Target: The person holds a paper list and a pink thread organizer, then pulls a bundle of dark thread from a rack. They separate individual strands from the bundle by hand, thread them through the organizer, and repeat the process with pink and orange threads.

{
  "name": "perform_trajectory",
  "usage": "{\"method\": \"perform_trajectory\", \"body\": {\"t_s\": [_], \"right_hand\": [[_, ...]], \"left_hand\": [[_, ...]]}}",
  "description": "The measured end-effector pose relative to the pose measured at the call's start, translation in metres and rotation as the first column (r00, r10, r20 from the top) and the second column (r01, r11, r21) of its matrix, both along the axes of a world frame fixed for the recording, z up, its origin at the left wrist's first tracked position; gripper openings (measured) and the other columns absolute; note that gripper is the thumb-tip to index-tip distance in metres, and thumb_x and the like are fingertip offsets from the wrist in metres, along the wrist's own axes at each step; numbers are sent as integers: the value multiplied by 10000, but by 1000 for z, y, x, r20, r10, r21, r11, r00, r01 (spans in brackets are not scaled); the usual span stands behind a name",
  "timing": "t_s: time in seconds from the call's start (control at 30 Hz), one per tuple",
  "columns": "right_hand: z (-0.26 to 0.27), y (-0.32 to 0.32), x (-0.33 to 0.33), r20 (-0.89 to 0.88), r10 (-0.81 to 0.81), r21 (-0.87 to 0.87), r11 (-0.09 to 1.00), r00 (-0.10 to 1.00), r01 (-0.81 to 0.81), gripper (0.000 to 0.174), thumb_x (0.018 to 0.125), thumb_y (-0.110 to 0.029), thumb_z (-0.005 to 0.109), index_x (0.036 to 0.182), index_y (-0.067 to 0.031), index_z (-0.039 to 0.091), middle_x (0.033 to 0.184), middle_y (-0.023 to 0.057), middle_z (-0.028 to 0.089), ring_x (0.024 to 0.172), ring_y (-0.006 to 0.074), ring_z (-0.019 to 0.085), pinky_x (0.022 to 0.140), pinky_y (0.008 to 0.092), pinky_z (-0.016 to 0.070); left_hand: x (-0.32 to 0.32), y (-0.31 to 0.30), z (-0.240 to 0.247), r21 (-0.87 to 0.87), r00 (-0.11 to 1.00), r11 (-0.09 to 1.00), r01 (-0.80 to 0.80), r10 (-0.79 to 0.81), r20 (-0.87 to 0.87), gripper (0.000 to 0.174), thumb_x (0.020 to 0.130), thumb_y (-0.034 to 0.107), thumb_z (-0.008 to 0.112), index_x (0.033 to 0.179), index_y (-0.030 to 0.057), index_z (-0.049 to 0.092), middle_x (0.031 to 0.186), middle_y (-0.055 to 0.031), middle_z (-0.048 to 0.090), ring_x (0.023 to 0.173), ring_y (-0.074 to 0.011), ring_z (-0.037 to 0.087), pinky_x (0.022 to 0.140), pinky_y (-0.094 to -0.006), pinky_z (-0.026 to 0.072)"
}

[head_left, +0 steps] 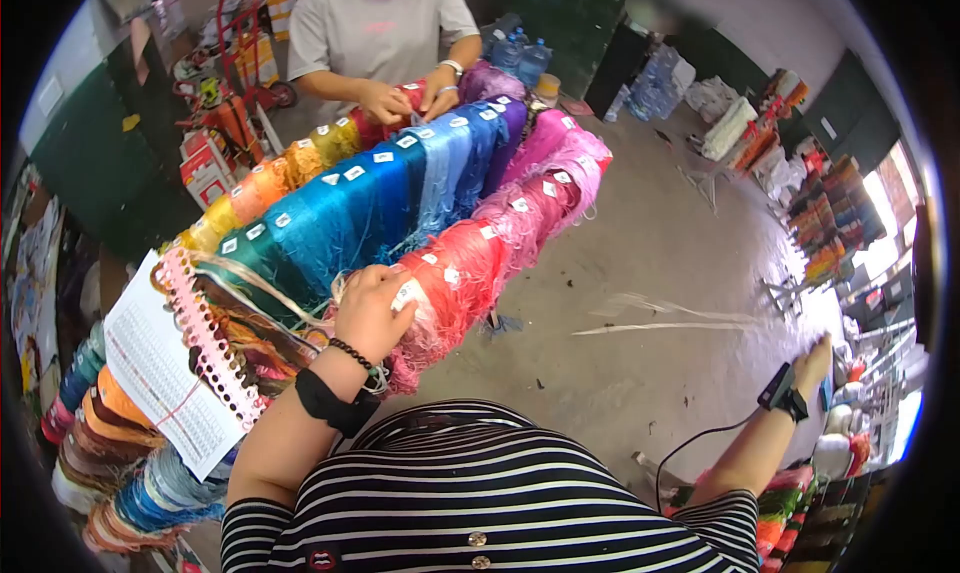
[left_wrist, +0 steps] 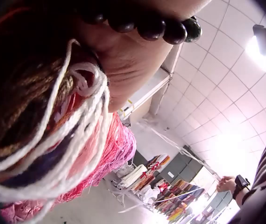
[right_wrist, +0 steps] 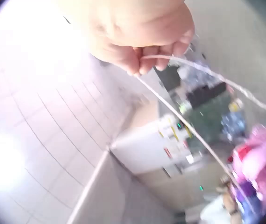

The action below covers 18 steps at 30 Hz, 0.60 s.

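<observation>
My left hand (head_left: 375, 311) grips the near end of a bundle of coral-red thread (head_left: 440, 278) with small white labels; its fingertips are partly hidden. Beside its palm, several loops of white cord (left_wrist: 84, 135) hang in the left wrist view. Far out to the right, my right hand (head_left: 815, 365) is stretched away from the bundles. Its fingers pinch a thin white cord (right_wrist: 189, 125), which doubles back at the fingertips and runs as two strands toward the pink threads (right_wrist: 256, 161). Blue and teal thread bundles (head_left: 340, 198) lie left of the coral ones.
Opposite, a person in a grey shirt (head_left: 375, 33) has both hands on the red threads at the far end. A printed sheet (head_left: 175, 358) and pink punched strip (head_left: 205, 323) lie at the left. Water jugs (head_left: 530, 58) stand behind; thread racks (head_left: 830, 218) line the right wall.
</observation>
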State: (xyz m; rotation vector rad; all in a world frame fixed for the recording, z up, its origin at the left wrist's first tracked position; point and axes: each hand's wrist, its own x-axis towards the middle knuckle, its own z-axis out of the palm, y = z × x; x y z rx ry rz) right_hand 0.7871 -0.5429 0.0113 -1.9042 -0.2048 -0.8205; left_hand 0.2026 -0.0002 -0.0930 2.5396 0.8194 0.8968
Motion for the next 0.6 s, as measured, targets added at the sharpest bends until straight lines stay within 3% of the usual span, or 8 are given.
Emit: {"method": "perform_trajectory", "body": {"t_s": [0.03,0.1,0.13,0.23,0.37,0.43,0.5,0.6], "right_hand": [[29,8,-17,-135,-240,117,960,961,256,309,892,-202,587,1075,39,653,1007,111,653,986,200,573,901,288,413],[35,44,-16,7,-10,-6,1000,1000,10,289,899,-184,582,1071,37,653,1053,100,645,997,179,562,908,295,406],[41,101,-50,-5,345,61,937,938,-344,270,902,-190,579,1057,20,648,1009,89,638,996,178,564,925,291,398],[21,272,-176,-248,812,183,575,528,-798,124,907,-208,585,943,-92,607,776,-17,555,722,75,512,672,219,411],[5,414,-362,-570,822,255,160,-14,-954,93,868,-185,630,816,-109,624,679,-66,519,582,50,465,538,203,355],[-7,458,-418,-526,844,79,-74,-104,-994,69,838,-102,652,781,-68,632,759,-35,593,695,86,542,631,243,430],[6,491,-470,-154,983,-443,-161,-102,-882,60,817,-34,659,761,-41,641,867,5,646,837,129,580,744,297,456],[11,528,-530,-306,826,149,-450,-474,-880,77,875,-113,614,846,-51,648,887,20,646,858,142,581,756,305,454]], "left_hand": [[1,0,0,-14,1000,1000,11,-11,0,354,737,175,686,1072,60,662,1028,-140,594,999,-333,543,902,-418,426],[-2,-1,0,-40,1000,999,-16,15,-16,353,741,177,677,1074,62,658,1063,-146,596,1012,-339,541,919,-426,419],[-3,3,-8,-51,1000,998,23,-23,-5,384,761,189,668,1122,62,635,1090,-157,591,1034,-343,538,931,-431,416],[-17,7,-13,-96,993,992,80,-71,99,423,803,207,647,1193,51,588,1162,-190,574,1108,-366,518,983,-448,394],[-81,-10,37,-144,983,990,-1,27,182,399,840,213,648,1185,25,580,1128,-175,593,1053,-324,575,931,-393,455],[-130,-15,55,-319,982,947,-34,92,168,342,851,175,655,1145,8,603,1059,-155,623,923,-237,637,823,-332,505],[-178,-16,57,-458,943,885,-91,224,247,258,878,146,640,1092,2,627,954,-90,651,813,-144,637,734,-260,506],[-245,-20,49,-641,826,753,-152,453,336,173,907,131,605,1018,2,637,858,-42,662,755,-94,614,677,-227,499]]}}
